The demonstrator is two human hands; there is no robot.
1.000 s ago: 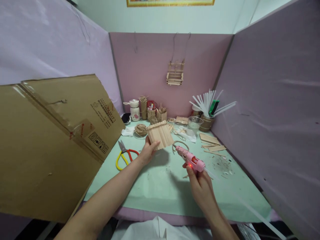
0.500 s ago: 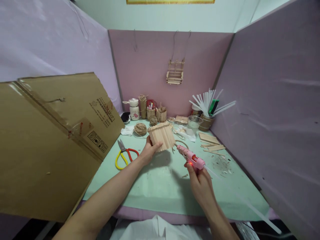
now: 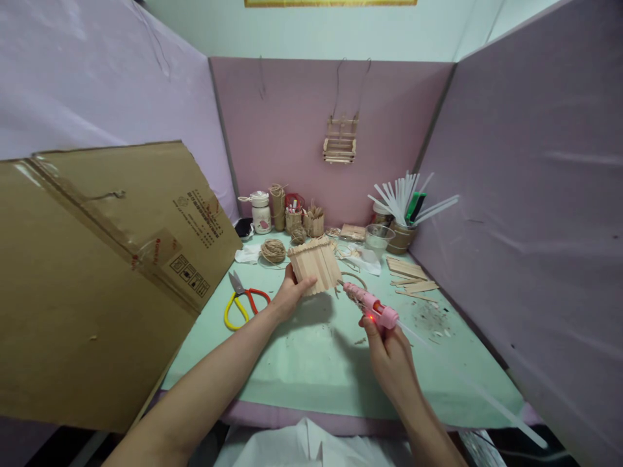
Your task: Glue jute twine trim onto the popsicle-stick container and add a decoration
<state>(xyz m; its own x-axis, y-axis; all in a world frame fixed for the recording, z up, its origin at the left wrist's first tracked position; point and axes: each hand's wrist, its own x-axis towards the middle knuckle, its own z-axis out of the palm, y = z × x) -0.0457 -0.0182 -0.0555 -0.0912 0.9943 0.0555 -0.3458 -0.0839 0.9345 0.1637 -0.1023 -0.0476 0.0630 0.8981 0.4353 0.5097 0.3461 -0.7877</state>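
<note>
My item count
I count one glue gun (image 3: 364, 297), one wooden-stick panel (image 3: 316, 267), one pair of scissors (image 3: 240, 293), one white bottle (image 3: 261, 216), one clear cup (image 3: 379, 241), one hanging rack (image 3: 339, 157), one cardboard piece (image 3: 111, 279).

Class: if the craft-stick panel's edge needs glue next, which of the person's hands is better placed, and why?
Probably the right hand: it holds the pink hot glue gun, its nozzle beside the edge of the craft-stick panel. The left hand grips that panel, so it seems better suited to steadying.
</note>
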